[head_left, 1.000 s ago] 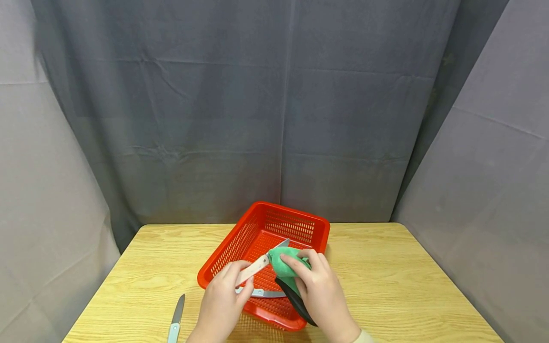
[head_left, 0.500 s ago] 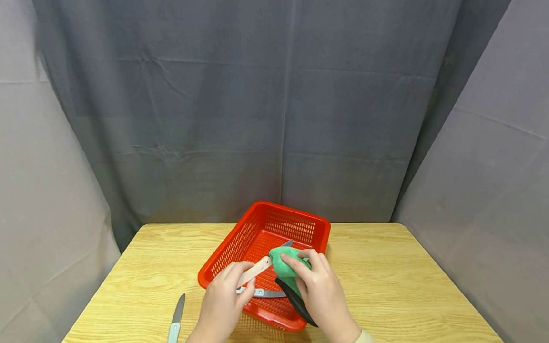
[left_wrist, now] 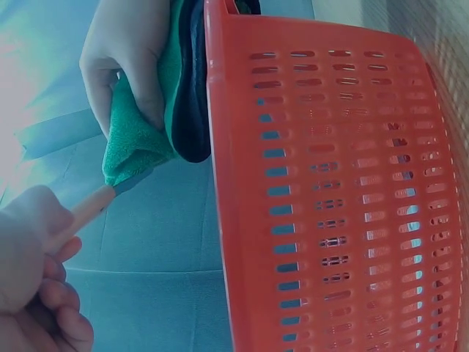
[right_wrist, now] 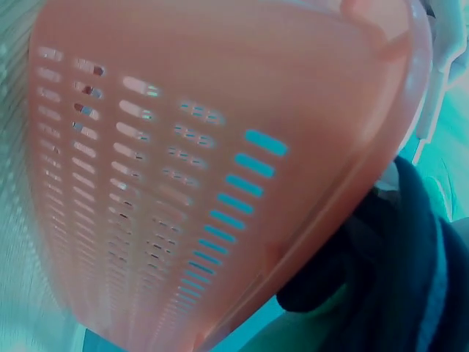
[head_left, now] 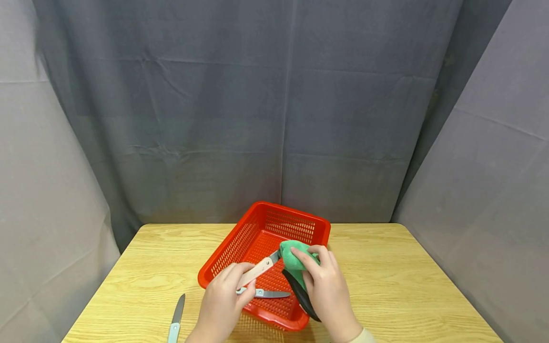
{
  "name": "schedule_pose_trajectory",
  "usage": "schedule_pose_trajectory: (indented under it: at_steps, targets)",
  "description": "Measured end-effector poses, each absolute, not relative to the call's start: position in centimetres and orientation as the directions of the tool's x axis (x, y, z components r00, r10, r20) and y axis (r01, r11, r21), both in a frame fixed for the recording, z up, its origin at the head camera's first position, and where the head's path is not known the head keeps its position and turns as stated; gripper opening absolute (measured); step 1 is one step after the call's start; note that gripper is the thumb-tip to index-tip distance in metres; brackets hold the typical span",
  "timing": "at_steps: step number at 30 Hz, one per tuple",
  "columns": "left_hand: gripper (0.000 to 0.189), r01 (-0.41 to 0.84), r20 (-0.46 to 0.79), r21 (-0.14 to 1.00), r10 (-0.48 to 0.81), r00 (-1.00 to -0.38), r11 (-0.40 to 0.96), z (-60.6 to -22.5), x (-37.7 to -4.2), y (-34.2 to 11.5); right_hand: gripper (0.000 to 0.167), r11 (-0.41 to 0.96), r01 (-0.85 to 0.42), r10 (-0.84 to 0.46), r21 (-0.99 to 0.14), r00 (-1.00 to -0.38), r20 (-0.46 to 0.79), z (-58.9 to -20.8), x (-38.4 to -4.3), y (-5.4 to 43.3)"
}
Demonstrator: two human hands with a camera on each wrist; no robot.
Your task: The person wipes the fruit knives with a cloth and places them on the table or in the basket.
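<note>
A knife with a cream handle [head_left: 257,272] is gripped by the handle in my left hand [head_left: 220,300], its blade pointing up and right over the basket. My right hand [head_left: 327,286] pinches a green cloth [head_left: 293,256] folded round the blade; a short length of steel shows between cloth and handle, and the tip is hidden. A black part [head_left: 300,295] hangs below the cloth. In the left wrist view the cloth [left_wrist: 132,139] wraps the blade near the handle. Below, a second knife [head_left: 274,294] with a pale handle appears inside the red basket [head_left: 223,252], partly behind my left thumb.
A third knife [head_left: 177,317] with a pale blue handle lies on the wooden table [head_left: 386,286] left of my left hand. Behind the table hangs a grey curtain [head_left: 214,119], with light cloth panels at both sides. The slotted basket wall [right_wrist: 146,161] fills much of the right wrist view.
My right hand has slid the cloth up and right along the blade, away from the handle, baring some steel beside it. The left hand has stayed nearly still.
</note>
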State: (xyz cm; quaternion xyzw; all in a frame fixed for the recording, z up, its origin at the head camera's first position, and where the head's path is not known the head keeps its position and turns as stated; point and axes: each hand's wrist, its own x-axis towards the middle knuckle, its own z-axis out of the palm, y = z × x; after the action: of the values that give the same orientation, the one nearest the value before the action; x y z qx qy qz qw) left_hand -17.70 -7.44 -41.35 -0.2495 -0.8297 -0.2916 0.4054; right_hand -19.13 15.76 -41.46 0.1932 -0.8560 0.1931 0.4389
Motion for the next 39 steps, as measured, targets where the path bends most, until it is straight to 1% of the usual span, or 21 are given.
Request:
schedule_pose_trajectory:
  at_steps: [5,9,11,15,20,24,31,39]
  targets:
    - [0.035,0.656,0.828,0.272,0.176,-0.532,0.704,-41.3,-17.7,-7.4,0.061,0.864,-0.464,-0.123,-0.194,-0.569,0.813,-41.5,-19.3,16.0]
    - [0.034,0.657,0.828,0.270,0.178,-0.531,0.704,-41.3,-17.7,-7.4,0.059,0.871,-0.448,-0.107,-0.201,-0.573,0.813,-41.5,-19.4,16.2]
    - [0.034,0.650,0.822,0.281,0.172,-0.542,0.706,-41.3,-17.7,-7.3,0.059,0.875,-0.439,-0.100,-0.202,-0.573,0.813,-41.5,-19.5,16.3]
    - [0.034,0.617,0.801,0.333,0.131,-0.584,0.713,-41.2,-17.5,-7.2,0.060,0.880,-0.429,-0.082,-0.202,-0.557,0.827,-41.3,-19.5,16.5]
    - [0.034,0.586,0.790,0.364,0.093,-0.606,0.724,-41.2,-17.4,-7.2,0.060,0.880,-0.434,-0.071,-0.193,-0.522,0.850,-40.9,-19.2,16.6]
    - [0.034,0.575,0.784,0.372,0.085,-0.615,0.728,-41.1,-17.3,-7.1,0.059,0.880,-0.438,-0.078,-0.183,-0.514,0.854,-40.6,-18.9,16.5]
    - [0.033,0.541,0.749,0.415,0.062,-0.660,0.732,-41.0,-17.2,-6.9,0.060,0.870,-0.465,-0.116,-0.166,-0.520,0.846,-40.4,-18.5,16.2]
    - [0.033,0.525,0.738,0.423,0.056,-0.673,0.739,-41.1,-17.3,-6.9,0.063,0.849,-0.515,-0.189,-0.118,-0.504,0.843,-40.4,-18.1,15.6]
